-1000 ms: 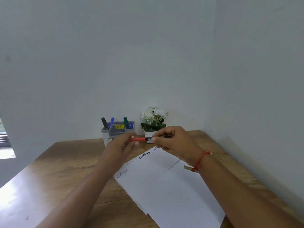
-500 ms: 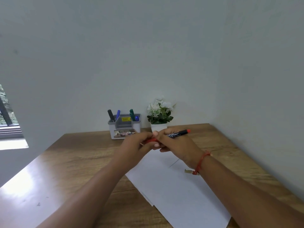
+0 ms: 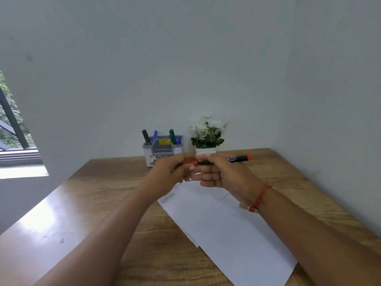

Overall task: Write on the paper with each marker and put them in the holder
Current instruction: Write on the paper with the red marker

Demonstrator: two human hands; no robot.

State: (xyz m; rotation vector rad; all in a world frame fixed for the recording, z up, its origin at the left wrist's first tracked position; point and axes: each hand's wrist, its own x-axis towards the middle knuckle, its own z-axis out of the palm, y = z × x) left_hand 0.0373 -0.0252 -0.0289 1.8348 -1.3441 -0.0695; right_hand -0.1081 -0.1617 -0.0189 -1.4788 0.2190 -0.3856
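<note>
A red-ended black marker (image 3: 235, 159) lies level in the air above the table, its red tail pointing right. My right hand (image 3: 222, 174) pinches its barrel near the cap end. My left hand (image 3: 173, 172) grips the red cap (image 3: 193, 163) at the marker's left end. Both hands meet above the far end of the white paper (image 3: 226, 228), which carries scribbles near its far left corner. The grey and white holder (image 3: 158, 150) stands behind the hands by the wall, with black, blue and green markers upright in it.
A small white pot of white flowers (image 3: 207, 135) stands right of the holder. The wooden table (image 3: 103, 203) meets walls at the back and right. A window opening (image 3: 14, 129) is at the far left.
The view has tilted a little, so the hands sit lower in frame. The marker turned level with its red tail now showing to the right of my right hand. Both hands keep their hold.
</note>
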